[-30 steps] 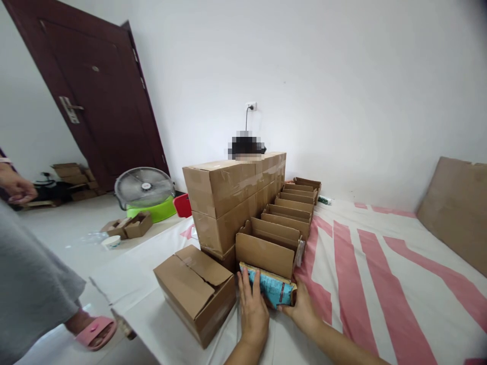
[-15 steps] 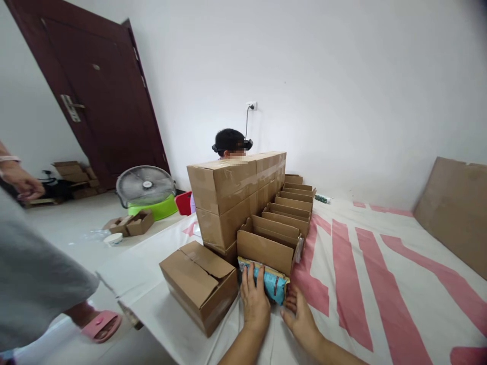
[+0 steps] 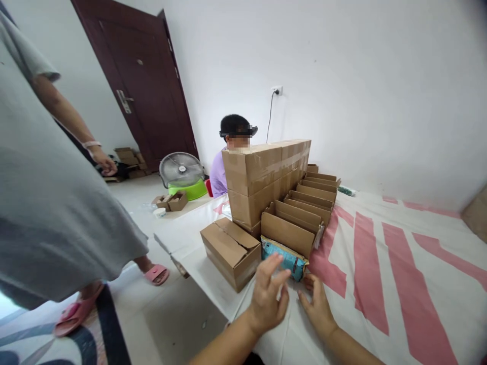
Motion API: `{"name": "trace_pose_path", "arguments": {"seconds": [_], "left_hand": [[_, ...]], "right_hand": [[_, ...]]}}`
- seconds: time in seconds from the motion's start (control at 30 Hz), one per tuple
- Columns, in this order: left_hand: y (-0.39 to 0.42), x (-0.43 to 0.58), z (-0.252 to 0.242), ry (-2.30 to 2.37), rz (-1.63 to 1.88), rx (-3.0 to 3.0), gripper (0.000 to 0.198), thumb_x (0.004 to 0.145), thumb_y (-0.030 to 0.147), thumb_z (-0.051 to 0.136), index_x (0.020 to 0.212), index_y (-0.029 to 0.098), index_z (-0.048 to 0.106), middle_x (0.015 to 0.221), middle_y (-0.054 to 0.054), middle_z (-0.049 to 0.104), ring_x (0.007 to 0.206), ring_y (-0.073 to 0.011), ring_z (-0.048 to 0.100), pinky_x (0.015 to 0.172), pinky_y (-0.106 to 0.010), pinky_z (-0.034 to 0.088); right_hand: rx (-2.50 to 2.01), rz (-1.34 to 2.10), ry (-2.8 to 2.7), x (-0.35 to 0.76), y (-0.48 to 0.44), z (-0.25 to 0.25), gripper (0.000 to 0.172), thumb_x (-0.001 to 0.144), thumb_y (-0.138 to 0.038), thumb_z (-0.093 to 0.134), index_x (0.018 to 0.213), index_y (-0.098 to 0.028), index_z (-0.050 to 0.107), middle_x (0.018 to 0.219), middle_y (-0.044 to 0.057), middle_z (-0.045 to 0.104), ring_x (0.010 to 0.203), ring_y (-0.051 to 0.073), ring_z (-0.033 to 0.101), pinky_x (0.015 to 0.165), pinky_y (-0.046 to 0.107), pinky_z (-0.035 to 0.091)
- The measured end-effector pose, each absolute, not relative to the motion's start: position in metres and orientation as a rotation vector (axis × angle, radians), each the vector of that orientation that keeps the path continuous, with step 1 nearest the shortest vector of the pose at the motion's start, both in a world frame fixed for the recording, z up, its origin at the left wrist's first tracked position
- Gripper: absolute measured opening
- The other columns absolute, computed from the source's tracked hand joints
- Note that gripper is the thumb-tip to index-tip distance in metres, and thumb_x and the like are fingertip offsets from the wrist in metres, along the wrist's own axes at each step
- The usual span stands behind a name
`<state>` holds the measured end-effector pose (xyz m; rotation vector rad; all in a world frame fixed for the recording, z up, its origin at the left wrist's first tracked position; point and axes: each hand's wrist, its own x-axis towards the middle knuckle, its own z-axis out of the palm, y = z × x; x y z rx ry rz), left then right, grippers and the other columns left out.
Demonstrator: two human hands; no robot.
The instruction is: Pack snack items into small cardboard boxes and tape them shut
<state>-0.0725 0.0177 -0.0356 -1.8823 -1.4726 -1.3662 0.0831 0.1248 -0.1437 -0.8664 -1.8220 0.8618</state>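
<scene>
A blue plastic packet with yellow edges [image 3: 292, 262] lies on the cloth-covered table, against the front of the nearest open cardboard box [image 3: 284, 234]. My left hand [image 3: 268, 296] is raised just in front of the packet, fingers apart and holding nothing. By the packet's right end, my right hand [image 3: 317, 305] rests low with its fingers loosely spread; whether a fingertip touches the packet I cannot tell. Left of the packet sits a small cardboard box [image 3: 230, 252] with its top flaps folded down.
Several open boxes run back in a row beside a stack of taped cartons [image 3: 262, 177]. Behind the stack sits a person in purple [image 3: 218, 172]. Another person in a grey dress [image 3: 57, 192] stands at left. A fan [image 3: 181, 170] stands on the floor near the door.
My left hand has lifted off the packet and its fingers have spread. The view has swung left, showing more of the standing person. The packet stays against the box.
</scene>
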Motion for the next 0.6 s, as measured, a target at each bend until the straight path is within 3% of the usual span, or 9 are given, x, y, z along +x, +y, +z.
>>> {"name": "trace_pose_path", "arguments": {"seconds": [0.1,0.13,0.23,0.27,0.4,0.6], "left_hand": [[0.009,-0.137,0.005,-1.834,-1.346,-1.565,0.024,0.086,0.022,0.046,0.104,0.019,0.062,0.129,-0.012,0.054,0.131,-0.0262,0.044,0.112,-0.045,0.035],[0.011,-0.164,0.016,-2.05,-1.277,-1.409,0.027,0.088,0.027,0.042,0.103,0.019,0.063,0.13,-0.01,0.054,0.131,-0.0253,0.043,0.114,-0.043,0.032],[0.02,-0.239,0.033,-2.293,-1.194,-1.255,0.034,0.087,0.034,0.045,0.108,0.016,0.066,0.132,-0.014,0.054,0.134,-0.0335,0.037,0.115,-0.053,0.024],[0.021,-0.257,0.034,-2.364,-1.165,-1.258,0.034,0.084,0.035,0.049,0.107,0.017,0.067,0.129,-0.013,0.057,0.133,-0.0348,0.038,0.114,-0.055,0.026],[0.015,-0.287,0.026,-2.571,-1.054,-1.446,0.04,0.079,0.045,0.055,0.104,0.017,0.07,0.112,-0.01,0.068,0.11,-0.0294,0.06,0.099,-0.042,0.045],[-0.019,-0.258,0.025,-2.652,-0.981,-1.543,0.05,0.071,0.06,0.06,0.098,0.019,0.071,0.1,-0.008,0.067,0.094,-0.0296,0.065,0.086,-0.039,0.05]], "right_hand": [[-0.905,0.824,-1.84,0.085,0.123,-0.142,0.028,0.079,-0.033,0.059,0.104,-0.021,0.052,0.101,0.009,0.062,0.094,0.026,0.061,0.084,0.044,0.054],[-0.913,0.817,-1.846,0.085,0.123,-0.141,0.026,0.079,-0.034,0.06,0.101,-0.022,0.053,0.098,0.008,0.062,0.091,0.026,0.061,0.082,0.043,0.054],[-0.91,0.827,-1.857,0.086,0.122,-0.137,0.021,0.078,-0.034,0.06,0.093,-0.022,0.054,0.091,0.007,0.06,0.086,0.025,0.059,0.079,0.043,0.053],[-0.906,0.834,-1.859,0.086,0.121,-0.136,0.02,0.078,-0.035,0.061,0.092,-0.022,0.055,0.089,0.006,0.06,0.086,0.025,0.059,0.079,0.043,0.053],[-0.904,0.864,-1.854,0.085,0.122,-0.132,0.02,0.077,-0.036,0.061,0.09,-0.021,0.057,0.088,0.006,0.061,0.086,0.025,0.059,0.08,0.042,0.052],[-0.915,0.963,-1.851,0.09,0.116,-0.124,0.025,0.082,-0.042,0.057,0.092,-0.019,0.06,0.088,0.006,0.064,0.085,0.023,0.061,0.08,0.039,0.052]]}}
